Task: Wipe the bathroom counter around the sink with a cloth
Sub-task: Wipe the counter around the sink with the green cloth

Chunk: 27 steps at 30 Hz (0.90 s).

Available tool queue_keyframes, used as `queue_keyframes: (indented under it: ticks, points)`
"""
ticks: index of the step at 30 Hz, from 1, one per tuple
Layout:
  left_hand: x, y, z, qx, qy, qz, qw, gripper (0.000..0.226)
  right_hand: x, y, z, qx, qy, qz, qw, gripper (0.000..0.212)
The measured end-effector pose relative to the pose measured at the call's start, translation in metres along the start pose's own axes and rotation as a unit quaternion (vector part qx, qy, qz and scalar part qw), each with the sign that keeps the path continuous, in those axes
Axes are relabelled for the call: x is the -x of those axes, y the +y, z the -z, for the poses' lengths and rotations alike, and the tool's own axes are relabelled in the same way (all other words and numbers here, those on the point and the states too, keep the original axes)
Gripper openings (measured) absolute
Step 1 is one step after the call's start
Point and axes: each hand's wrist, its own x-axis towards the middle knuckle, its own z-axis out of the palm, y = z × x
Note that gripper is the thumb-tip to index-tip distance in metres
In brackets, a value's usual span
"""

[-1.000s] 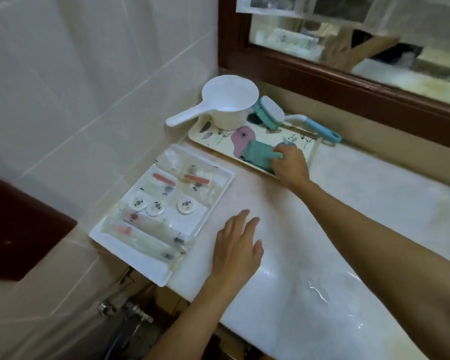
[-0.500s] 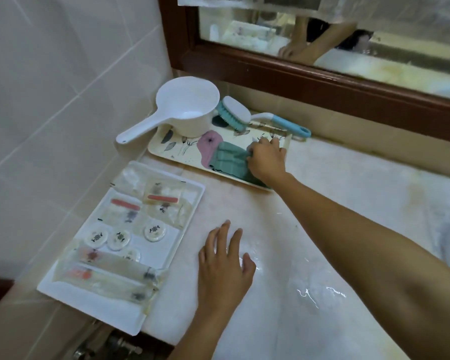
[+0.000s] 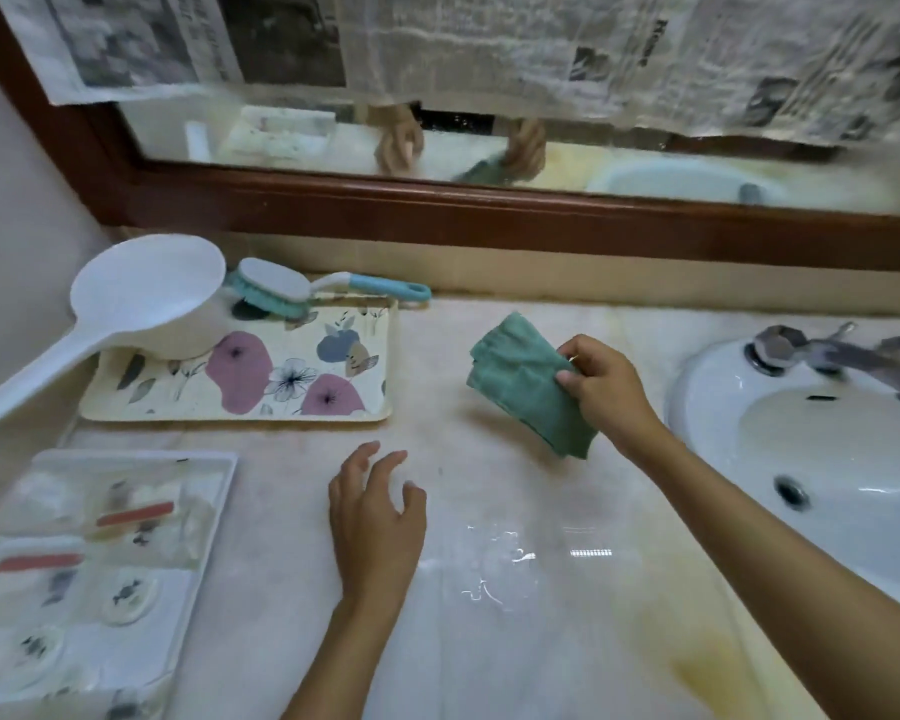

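Right hand (image 3: pixel 606 389) pinches folded green cloth (image 3: pixel 528 387), held above counter (image 3: pixel 489 491) between floral tray (image 3: pixel 240 376) and sink (image 3: pixel 801 433). Left hand (image 3: pixel 375 517) spread, holding nothing. My concern: pinch is loose; cloth may unfold, smearing the water puddle (image 3: pixel 505 558).

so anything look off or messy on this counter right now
Yes. Water is pooled on the counter in front of the left hand, a yellowish stain marks its near edge by the sink, and newspaper covers most of the mirror. The right hand holds the green cloth clear of the surface.
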Motion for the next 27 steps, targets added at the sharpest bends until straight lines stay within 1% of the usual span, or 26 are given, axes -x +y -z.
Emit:
queue_keyframes:
  ticks: [1,3,4,6,8,9,10,11,12,13,15,16,18,20,24,25,27]
  points:
    - [-0.008,0.009,-0.009,-0.006,-0.024,-0.03,0.999,0.035,-0.009,0.008,0.015,0.031,0.008,-0.003,0.999,0.019]
    - [-0.022,0.021,-0.031,-0.053,-0.068,-0.09,0.992,0.037,-0.031,0.022,0.041,0.078,0.023,-0.009,0.997,0.016]
    - [-0.029,0.023,-0.043,-0.071,-0.086,-0.102,0.989,0.038,-0.044,0.029,0.052,0.092,0.027,-0.013,0.995,0.015]
    - [-0.037,0.024,-0.062,-0.079,-0.089,-0.075,0.99,0.038,-0.072,0.048,0.069,0.101,0.027,-0.026,0.994,0.015]
    - [-0.037,0.023,-0.074,-0.098,-0.059,-0.053,0.992,0.036,-0.098,0.07,0.079,0.108,0.049,-0.041,0.992,0.015]
    - [-0.036,0.022,-0.077,-0.116,-0.044,-0.06,0.99,0.037,-0.109,0.083,0.082,0.151,0.076,-0.045,0.985,0.016]
    - [-0.035,0.022,-0.079,-0.131,-0.036,-0.07,0.988,0.039,-0.119,0.096,0.082,0.232,0.106,-0.04,0.966,0.019]
    - [-0.035,0.023,-0.08,-0.142,-0.033,-0.074,0.986,0.042,-0.127,0.108,0.081,0.313,0.122,-0.023,0.941,0.025]
    - [-0.035,0.024,-0.081,-0.15,-0.034,-0.073,0.985,0.043,-0.132,0.119,0.078,0.362,0.12,0.008,0.925,0.033]
    - [-0.036,0.025,-0.081,-0.156,-0.033,-0.069,0.985,0.043,-0.137,0.128,0.073,0.383,0.091,0.053,0.918,0.039]
    - [-0.035,0.028,-0.081,-0.163,-0.028,-0.064,0.984,0.041,-0.145,0.145,0.066,0.41,-0.007,0.134,0.902,0.048]
    - [-0.035,0.029,-0.082,-0.167,-0.025,-0.063,0.984,0.041,-0.15,0.152,0.064,0.42,-0.051,0.147,0.894,0.052]
    - [-0.034,0.031,-0.081,-0.17,-0.023,-0.062,0.983,0.044,-0.161,0.163,0.061,0.423,-0.109,0.125,0.891,0.059]
    - [-0.034,0.032,-0.081,-0.169,-0.023,-0.064,0.983,0.045,-0.169,0.165,0.056,0.423,-0.125,0.107,0.891,0.06]
    - [-0.033,0.033,-0.081,-0.163,-0.022,-0.064,0.984,0.04,-0.16,0.152,0.036,0.421,-0.086,0.095,0.898,0.059]
    - [-0.033,0.033,-0.081,-0.162,-0.019,-0.065,0.984,0.04,-0.151,0.148,0.029,0.415,-0.088,0.1,0.9,0.059]
    - [-0.032,0.032,-0.081,-0.162,-0.016,-0.075,0.984,0.042,-0.117,0.136,0.011,0.398,-0.118,0.133,0.9,0.058]
